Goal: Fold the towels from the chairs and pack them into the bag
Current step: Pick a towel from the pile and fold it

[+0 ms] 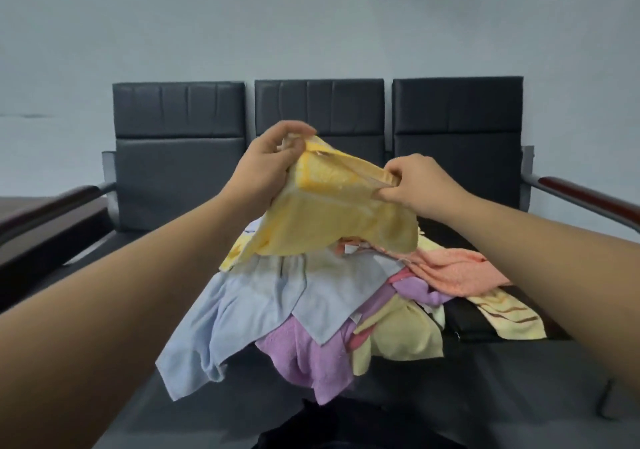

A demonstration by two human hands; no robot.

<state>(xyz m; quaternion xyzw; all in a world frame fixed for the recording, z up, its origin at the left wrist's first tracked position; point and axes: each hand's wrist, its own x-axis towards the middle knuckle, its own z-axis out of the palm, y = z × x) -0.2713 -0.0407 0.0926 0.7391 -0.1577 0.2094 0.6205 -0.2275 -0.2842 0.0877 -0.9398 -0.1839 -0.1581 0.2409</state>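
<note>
A yellow towel (332, 220) hangs in the air above the pile, held at its upper edge by both hands. My left hand (266, 168) grips its top left corner with curled fingers. My right hand (419, 185) pinches the edge further right. Below lies a loose pile of towels on the black chair seats: a light blue towel (249, 313), a purple towel (304, 358), a pale yellow towel (405, 334), a coral towel (460, 272) and a striped cream towel (509, 317). A dark object (460, 317), perhaps the bag, shows partly under the pile; I cannot tell.
A row of three black padded chairs (180, 137) stands against a pale wall. Metal armrests with dark wood tops (585, 192) flank the row on both sides. A dark table surface (31, 220) lies at the left. Something dark (346, 428) lies at the bottom edge.
</note>
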